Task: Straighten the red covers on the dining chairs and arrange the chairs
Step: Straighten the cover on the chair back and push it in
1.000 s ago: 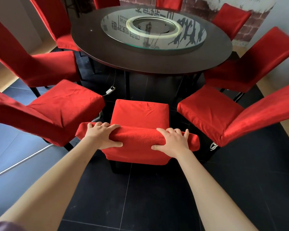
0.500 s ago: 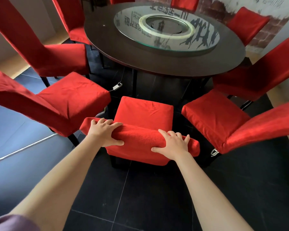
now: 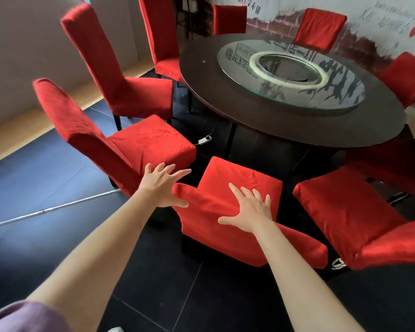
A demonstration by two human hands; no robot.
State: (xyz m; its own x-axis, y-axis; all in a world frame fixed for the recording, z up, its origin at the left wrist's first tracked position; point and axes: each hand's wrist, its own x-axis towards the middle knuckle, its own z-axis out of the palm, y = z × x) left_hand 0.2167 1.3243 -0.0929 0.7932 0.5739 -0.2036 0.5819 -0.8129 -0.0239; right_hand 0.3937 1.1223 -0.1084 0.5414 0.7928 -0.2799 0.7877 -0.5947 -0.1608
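Your right hand (image 3: 248, 210) lies flat, fingers spread and straight, on the top edge of the backrest of the red fabric-covered dining chair (image 3: 240, 185) directly in front of you; it presses the cover without gripping it. Your left hand (image 3: 162, 185) is released, fingers splayed, at the backrest's 9 o'clock end; its thumb seems to touch the cover's corner, though you cannot tell for certain.

That chair stands at the 6 o'clock edge of the round dark wooden desk (image 3: 285, 125), its seat tucked toward the rim. Its cover looks rumpled on the seat and bulges loosely along the backrest.

At 9 o'clock from your hands stands a second red-covered chair (image 3: 120, 144), its seat creased and its corner near your left fingers. A third red-covered chair (image 3: 350, 216) sits at 3 o'clock, just beside the one you touch. More red chairs ring the desk farther round.

On the desk rests a round glass turntable (image 3: 290, 75), reflecting lettering. Under the desk, a small white plug (image 3: 204, 140) lies on the black tiled floor (image 3: 153, 271).
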